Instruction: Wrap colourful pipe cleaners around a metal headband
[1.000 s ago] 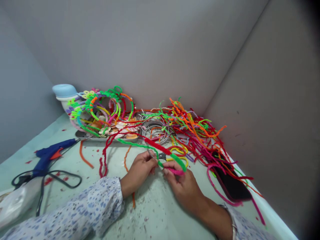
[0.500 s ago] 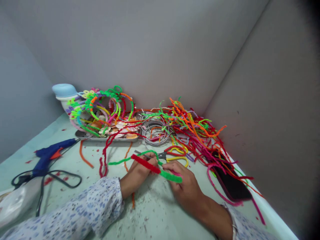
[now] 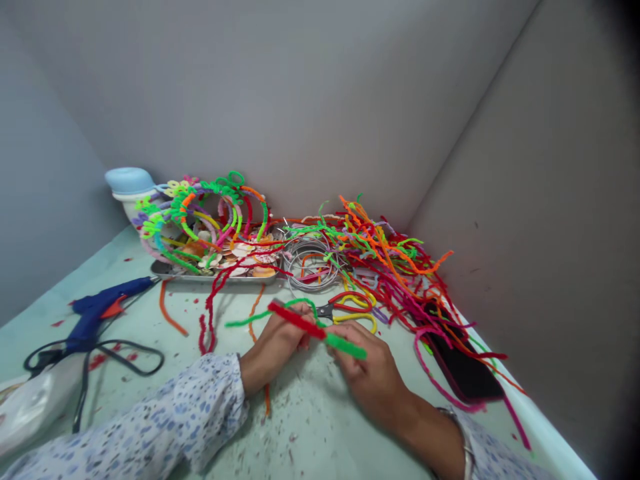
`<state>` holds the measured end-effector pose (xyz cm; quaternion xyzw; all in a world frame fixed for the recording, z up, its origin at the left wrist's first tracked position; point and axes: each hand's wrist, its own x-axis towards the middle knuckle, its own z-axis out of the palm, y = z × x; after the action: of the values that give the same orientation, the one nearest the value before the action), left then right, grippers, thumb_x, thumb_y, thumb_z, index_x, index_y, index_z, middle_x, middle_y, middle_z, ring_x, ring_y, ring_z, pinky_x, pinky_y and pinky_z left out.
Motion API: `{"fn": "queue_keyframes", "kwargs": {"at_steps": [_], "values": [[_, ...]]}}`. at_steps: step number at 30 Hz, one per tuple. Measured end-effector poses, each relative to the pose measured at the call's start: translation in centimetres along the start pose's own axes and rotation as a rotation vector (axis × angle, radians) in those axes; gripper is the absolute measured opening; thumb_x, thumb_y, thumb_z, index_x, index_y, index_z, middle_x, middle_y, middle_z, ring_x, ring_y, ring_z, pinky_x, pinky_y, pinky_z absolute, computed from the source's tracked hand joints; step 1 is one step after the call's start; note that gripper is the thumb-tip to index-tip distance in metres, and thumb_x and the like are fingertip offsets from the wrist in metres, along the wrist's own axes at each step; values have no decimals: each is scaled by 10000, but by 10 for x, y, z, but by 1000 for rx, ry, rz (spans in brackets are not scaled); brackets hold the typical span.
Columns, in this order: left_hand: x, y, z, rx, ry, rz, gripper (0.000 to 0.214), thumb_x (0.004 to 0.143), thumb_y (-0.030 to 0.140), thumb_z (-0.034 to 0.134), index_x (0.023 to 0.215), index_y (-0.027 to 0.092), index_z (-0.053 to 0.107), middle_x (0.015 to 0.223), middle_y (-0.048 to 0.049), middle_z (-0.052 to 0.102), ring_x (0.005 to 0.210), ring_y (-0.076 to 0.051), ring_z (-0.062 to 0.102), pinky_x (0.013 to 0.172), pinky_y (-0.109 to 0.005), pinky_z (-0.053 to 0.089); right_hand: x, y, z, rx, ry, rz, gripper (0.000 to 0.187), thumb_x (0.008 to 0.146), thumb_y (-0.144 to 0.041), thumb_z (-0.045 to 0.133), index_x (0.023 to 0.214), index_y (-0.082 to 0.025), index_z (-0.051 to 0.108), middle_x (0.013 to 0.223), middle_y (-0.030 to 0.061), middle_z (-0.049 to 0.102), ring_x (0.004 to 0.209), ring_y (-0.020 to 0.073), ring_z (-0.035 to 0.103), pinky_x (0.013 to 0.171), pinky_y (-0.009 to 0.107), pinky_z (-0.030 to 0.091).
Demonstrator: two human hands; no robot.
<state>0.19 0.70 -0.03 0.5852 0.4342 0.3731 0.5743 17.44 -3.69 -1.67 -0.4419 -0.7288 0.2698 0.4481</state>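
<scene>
My left hand [image 3: 274, 347] and my right hand [image 3: 369, 375] meet over the pale green table [image 3: 310, 427], fingers pinched together. Between them they hold a red pipe cleaner [image 3: 296, 321] joined with a green pipe cleaner [image 3: 345, 347]; a thinner green strand [image 3: 247, 320] trails off to the left. Just beyond the hands lie scissors with red and yellow handles [image 3: 350, 308]. A tangled heap of loose pipe cleaners in many colours [image 3: 390, 263] spreads behind and to the right.
A metal tray [image 3: 210, 275] holds pipe-cleaner hoops and small discs, beside a coil of wire rings [image 3: 310, 261]. A blue glue gun [image 3: 100, 310] with a black cord lies at the left. A dark phone [image 3: 463, 370] sits at the right, a light-blue-lidded container [image 3: 129, 183] at the back.
The red and green pipe cleaners swung from pointing far back-left down to lie across my hands, rotating as the fingers twisted them. Both hands stayed in nearly the same place.
</scene>
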Motion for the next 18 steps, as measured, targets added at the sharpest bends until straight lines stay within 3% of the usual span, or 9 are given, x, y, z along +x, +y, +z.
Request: {"fn": "queue_keyframes", "kwargs": {"at_steps": [3,6,18], "values": [[-1,3,3,-31,35,-21,133,793,286,532,735,166,531,551,41,481,509,-105,446,509,-229,338,2,1,2,260,23,288,207,902,-302,505,999,-186,645,810,46,657,708,160,629,616,277,525],[1,3,6,-109,61,-14,108,779,247,561,851,176,522,565,66,468,489,-92,430,493,-216,340,7,0,3,417,55,447,254,859,-365,568,979,-157,649,736,36,656,621,146,611,539,255,505],[0,6,6,-132,66,54,105,756,187,588,844,173,532,635,60,447,546,-75,383,516,-192,332,13,-4,-3,616,40,569,287,771,-378,639,909,-127,657,671,26,656,512,114,565,472,232,439]]}}
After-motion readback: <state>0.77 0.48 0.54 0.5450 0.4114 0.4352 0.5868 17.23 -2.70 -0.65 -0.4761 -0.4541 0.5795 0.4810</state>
